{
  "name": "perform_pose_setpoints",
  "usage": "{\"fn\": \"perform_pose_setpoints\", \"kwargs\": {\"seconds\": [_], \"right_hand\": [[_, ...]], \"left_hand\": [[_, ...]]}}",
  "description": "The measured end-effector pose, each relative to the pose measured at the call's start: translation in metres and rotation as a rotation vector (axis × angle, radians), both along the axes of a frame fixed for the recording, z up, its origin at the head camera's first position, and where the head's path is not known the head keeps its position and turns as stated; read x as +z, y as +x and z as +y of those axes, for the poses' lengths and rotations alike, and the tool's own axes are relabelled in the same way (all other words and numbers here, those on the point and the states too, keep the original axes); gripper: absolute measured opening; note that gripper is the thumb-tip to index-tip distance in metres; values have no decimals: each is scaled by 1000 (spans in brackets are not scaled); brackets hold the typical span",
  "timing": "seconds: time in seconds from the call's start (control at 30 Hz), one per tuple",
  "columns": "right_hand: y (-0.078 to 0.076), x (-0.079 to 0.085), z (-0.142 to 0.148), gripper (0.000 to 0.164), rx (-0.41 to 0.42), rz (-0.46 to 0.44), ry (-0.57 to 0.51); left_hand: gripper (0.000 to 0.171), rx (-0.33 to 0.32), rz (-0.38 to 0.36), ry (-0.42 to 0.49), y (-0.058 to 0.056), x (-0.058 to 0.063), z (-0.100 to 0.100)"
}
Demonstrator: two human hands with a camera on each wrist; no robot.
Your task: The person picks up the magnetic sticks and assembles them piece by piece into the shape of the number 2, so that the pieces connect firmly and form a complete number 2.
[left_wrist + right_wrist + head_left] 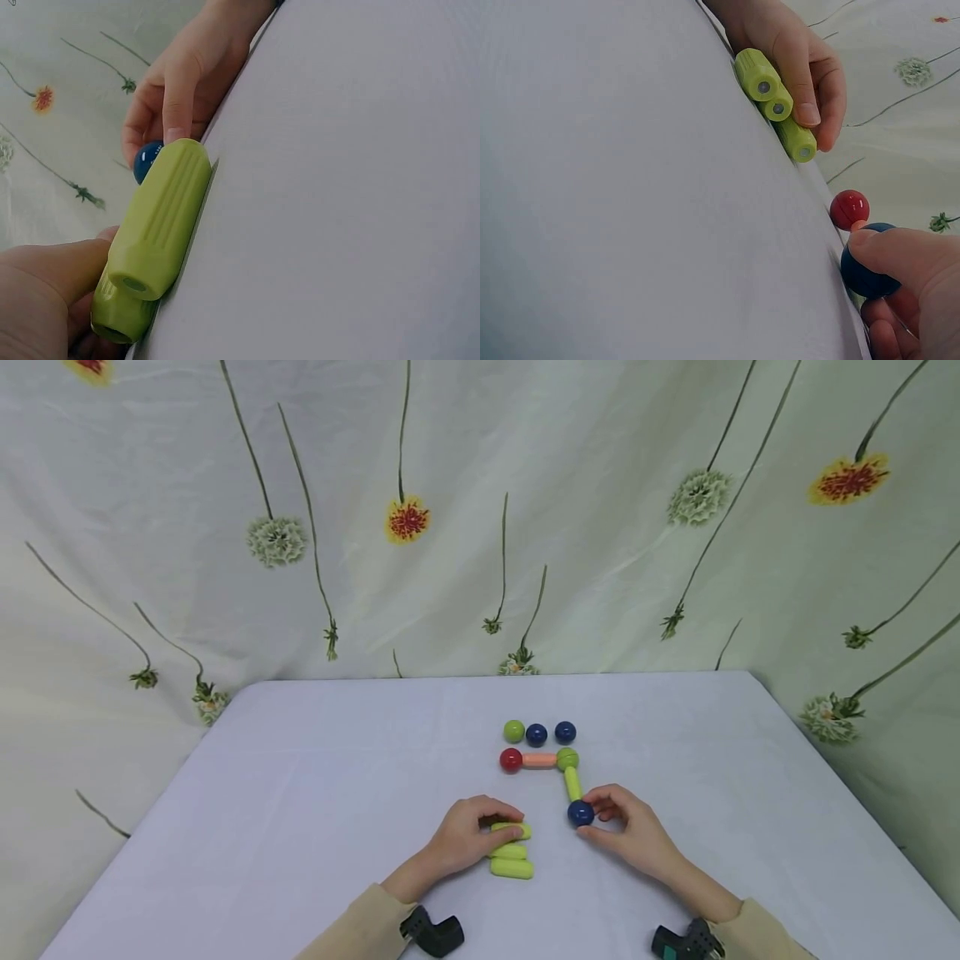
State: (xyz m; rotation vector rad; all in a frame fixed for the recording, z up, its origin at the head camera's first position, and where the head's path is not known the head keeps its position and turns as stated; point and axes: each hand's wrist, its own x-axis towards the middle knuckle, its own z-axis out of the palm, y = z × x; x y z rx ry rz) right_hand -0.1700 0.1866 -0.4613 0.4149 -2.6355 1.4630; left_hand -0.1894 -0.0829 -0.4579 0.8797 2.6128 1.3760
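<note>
My right hand (pixel 633 835) pinches a dark blue ball (pixel 580 813) between thumb and fingers. The ball sits at the near end of a yellow-green rod (pixel 572 783), whose far end meets a green ball (pixel 567 759). From that green ball an orange-pink rod (pixel 539 761) runs left to a red ball (pixel 511 760). To the left, my left hand (pixel 465 837) has its thumb and fingers around the farthest of three yellow-green rods (pixel 522 831). The other two, a middle rod (pixel 510 852) and a near rod (pixel 512 868), lie alongside it; magnet-like discs (pixel 763 87) show in their ends.
Behind the joined pieces, a loose green ball (pixel 513 731) and two dark blue balls, one in the middle (pixel 536 735) and one at right (pixel 566 732), rest in a row. A white cloth covers the table (pixel 337 760). A flower-patterned curtain (pixel 465 568) hangs behind its far edge.
</note>
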Motion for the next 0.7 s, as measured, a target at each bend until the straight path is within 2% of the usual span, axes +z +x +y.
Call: {"fn": "perform_pose_setpoints", "kwargs": {"seconds": [0.2, 0.37, 0.7], "right_hand": [[0, 2, 0, 37, 8, 9, -4], [-1, 1, 1, 37, 13, 19, -5], [-3, -3, 1, 36, 14, 29, -8]], "left_hand": [[24, -16, 50, 13, -2, 0, 0], [21, -30, 57, 30, -3, 2, 1], [19, -4, 93, 43, -4, -2, 4]]}}
